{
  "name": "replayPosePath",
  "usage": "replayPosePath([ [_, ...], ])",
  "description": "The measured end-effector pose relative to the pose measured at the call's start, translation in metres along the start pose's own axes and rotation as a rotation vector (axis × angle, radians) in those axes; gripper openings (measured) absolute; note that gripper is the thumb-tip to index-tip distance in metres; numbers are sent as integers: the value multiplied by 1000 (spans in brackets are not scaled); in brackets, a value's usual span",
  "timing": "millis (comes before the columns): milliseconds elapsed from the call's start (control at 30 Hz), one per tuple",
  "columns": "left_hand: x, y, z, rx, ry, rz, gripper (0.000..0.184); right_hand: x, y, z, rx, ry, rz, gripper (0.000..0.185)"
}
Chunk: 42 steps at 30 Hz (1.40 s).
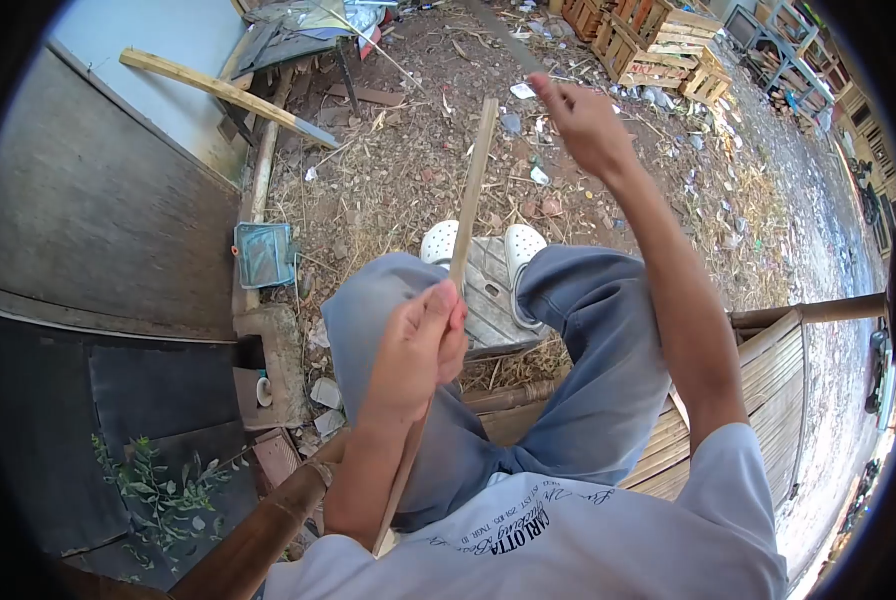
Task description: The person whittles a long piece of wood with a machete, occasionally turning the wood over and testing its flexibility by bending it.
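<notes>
My left hand (420, 345) is closed around a long pale strip of wood or bamboo (476, 180). The strip slants upward past my fingers, and its lower part runs along my forearm. Raised farther out to the right, my right hand (586, 130) grips a long grey blade (508, 38), much like a machete. The blade points up and left, is blurred, and leaves the frame at the top; its handle is hidden in my fist. Blade and strip are apart. Below them, my white clogs (442, 242) rest on a grey slatted block (490, 285).
I sit on a bamboo bench (758, 385). At left are a wooden beam (228, 95), a blue plastic basket (265, 254) and a leafy plant (163, 490). Wooden crates (658, 45) stand at the upper right. Litter and wood scraps cover the ground (388, 190).
</notes>
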<state>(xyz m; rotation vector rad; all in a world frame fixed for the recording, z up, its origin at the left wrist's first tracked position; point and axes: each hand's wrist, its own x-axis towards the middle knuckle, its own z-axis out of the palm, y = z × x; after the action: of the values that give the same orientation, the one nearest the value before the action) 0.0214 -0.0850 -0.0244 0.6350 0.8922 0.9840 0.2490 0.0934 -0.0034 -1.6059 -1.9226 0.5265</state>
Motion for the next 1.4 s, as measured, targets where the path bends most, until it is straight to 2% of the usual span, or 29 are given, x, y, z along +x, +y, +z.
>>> replayPosePath([
  [67, -1, -5, 1, 33, 22, -12, 33, 8, 22, -9, -17, 113, 5, 72],
  [133, 4, 0, -2, 1, 7, 5, 33, -27, 15, -3, 278, -71, 88, 67],
  [200, 4, 3, -8, -30, 8, -2, 34, -59, -15, 3, 310, -143, -87, 59],
  [267, 6, 9, -12, -165, -91, -98, 34, -76, -39, 1, 183, -313, -324, 51],
  [300, 6, 10, -16, -157, -84, -101, 34, -80, -44, 7, 194, -312, -323, 51],
  [367, 6, 10, -24, -413, -239, -273, 35, -86, -52, 17, 132, -468, -529, 49],
  [400, 7, 9, -26, -409, -237, -273, 35, -84, -50, 21, 136, -465, -530, 49],
  [467, 11, 6, -27, -538, -402, -369, 36, -74, -42, 27, 36, -326, -563, 44],
  [500, 9, 6, -25, -541, -403, -376, 36, -63, -42, 18, 39, -289, -380, 45],
  [533, 7, 9, -24, -477, -352, -351, 36, -46, -36, 10, 96, -236, -197, 55],
  [633, 8, 10, -22, -387, -290, -323, 36, -37, -27, -7, 135, -114, -82, 55],
  [700, 8, 9, -19, -373, -265, -321, 37, -60, -33, 1, 137, -295, -311, 55],
  [733, 6, 10, -15, -316, -232, -313, 38, -73, -38, 8, 16, -367, -470, 56],
  [800, 5, 10, -12, -252, -193, -310, 39, -74, -40, 18, -162, -343, -569, 59],
  [833, 5, 9, -12, -208, -135, -295, 39, -75, -36, 21, -151, -350, -557, 59],
  [900, 1, 6, -8, -155, -93, -284, 39, -62, -23, 16, -41, -293, -389, 62],
  [967, 3, 5, -3, -22, 8, -80, 38, -35, -12, 0, 46, -203, -251, 64],
  [1000, 4, 5, 0, -29, 4, -70, 38, -28, -10, -4, 90, -175, -187, 66],
  [1033, 3, 4, 2, 19, 11, -87, 38, -51, -31, -5, 134, -351, -294, 64],
  [1067, 3, 4, 2, 76, 20, -107, 38, -68, -43, 1, -9, -425, -418, 60],
  [1167, 6, 3, 1, 83, 35, -123, 39, -42, -19, 11, 22, -305, -354, 61],
  [1233, 5, -2, 5, 149, 31, -55, 38, -14, -2, -9, 226, 134, -66, 64],
  [1267, 4, -3, 7, 183, 51, 29, 38, -18, 1, -12, 222, 151, -68, 64],
  [1333, 6, -3, 8, 209, 43, 70, 37, -38, -11, -11, 933, 25, 229, 58],
  [1400, 6, -1, 11, 234, 55, 108, 36, -60, -28, -11, 989, 24, 237, 55],
])
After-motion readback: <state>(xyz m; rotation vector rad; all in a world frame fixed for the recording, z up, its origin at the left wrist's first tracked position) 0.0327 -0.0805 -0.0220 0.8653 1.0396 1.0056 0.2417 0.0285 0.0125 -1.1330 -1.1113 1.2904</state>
